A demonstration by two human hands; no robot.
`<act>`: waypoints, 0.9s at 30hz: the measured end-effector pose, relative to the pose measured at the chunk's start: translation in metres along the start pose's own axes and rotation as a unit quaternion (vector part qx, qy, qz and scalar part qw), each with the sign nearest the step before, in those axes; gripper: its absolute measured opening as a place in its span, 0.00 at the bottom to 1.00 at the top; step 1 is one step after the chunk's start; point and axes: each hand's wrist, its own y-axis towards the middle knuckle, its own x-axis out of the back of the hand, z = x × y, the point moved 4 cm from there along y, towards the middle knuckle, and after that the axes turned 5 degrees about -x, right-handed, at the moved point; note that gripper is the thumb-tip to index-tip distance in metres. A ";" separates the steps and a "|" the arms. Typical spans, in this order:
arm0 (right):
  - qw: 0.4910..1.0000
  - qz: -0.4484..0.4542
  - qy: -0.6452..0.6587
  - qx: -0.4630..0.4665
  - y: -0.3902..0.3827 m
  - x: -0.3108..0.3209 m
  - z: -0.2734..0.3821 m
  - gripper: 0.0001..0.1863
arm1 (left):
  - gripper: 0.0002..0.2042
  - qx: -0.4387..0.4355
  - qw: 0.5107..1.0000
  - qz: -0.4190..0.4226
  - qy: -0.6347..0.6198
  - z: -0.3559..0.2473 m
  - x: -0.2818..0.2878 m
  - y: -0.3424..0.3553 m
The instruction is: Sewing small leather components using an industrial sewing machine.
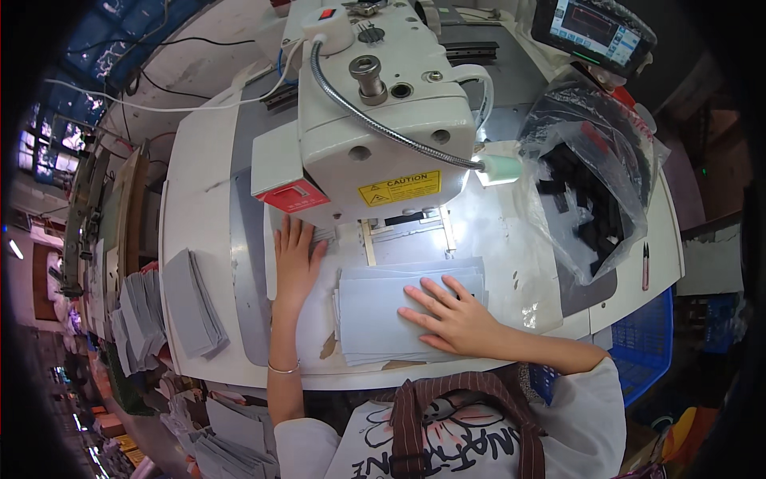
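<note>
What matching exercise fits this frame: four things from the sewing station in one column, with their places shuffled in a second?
Things
1. pale grey fabric stack
2. clear plastic bag of black pieces
3. left hand
4. folded grey fabric pile

Places
A. far left part of the table
B. under the right hand
C. right of the white sewing machine
D. flat beside the machine's needle area

Pairs: 1-B, 2-C, 3-D, 4-A

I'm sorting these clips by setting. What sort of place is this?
Most likely a garment or sewing workshop. A white industrial sewing machine stands on the table, the right hand rests on a stack of grey fabric pieces, and more stacks lie nearby.
</note>
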 end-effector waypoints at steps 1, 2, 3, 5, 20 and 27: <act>1.000 -0.001 -0.001 0.001 0.000 0.002 0.000 0.29 | 0.23 0.000 1.000 -0.001 0.000 -0.002 0.005 0.002; 1.000 0.010 0.015 0.000 0.000 0.004 0.000 0.29 | 0.22 0.000 1.000 0.001 -0.006 -0.005 0.011 0.004; 0.999 0.021 0.030 -0.003 0.001 0.007 0.000 0.29 | 0.22 -0.001 1.000 0.003 -0.013 -0.009 0.014 0.006; 0.997 0.006 0.082 0.006 0.003 0.025 -0.003 0.27 | 0.20 -0.009 0.999 -0.025 -0.022 -0.013 0.020 0.005; 0.925 -0.134 -0.338 0.112 0.078 0.033 -0.090 0.07 | 0.09 -0.194 0.961 -0.130 -0.150 -0.101 0.013 0.000; 0.925 -0.185 -0.214 0.253 0.045 0.064 -0.074 0.11 | 0.15 -0.208 0.959 -0.110 -0.158 -0.122 0.004 0.017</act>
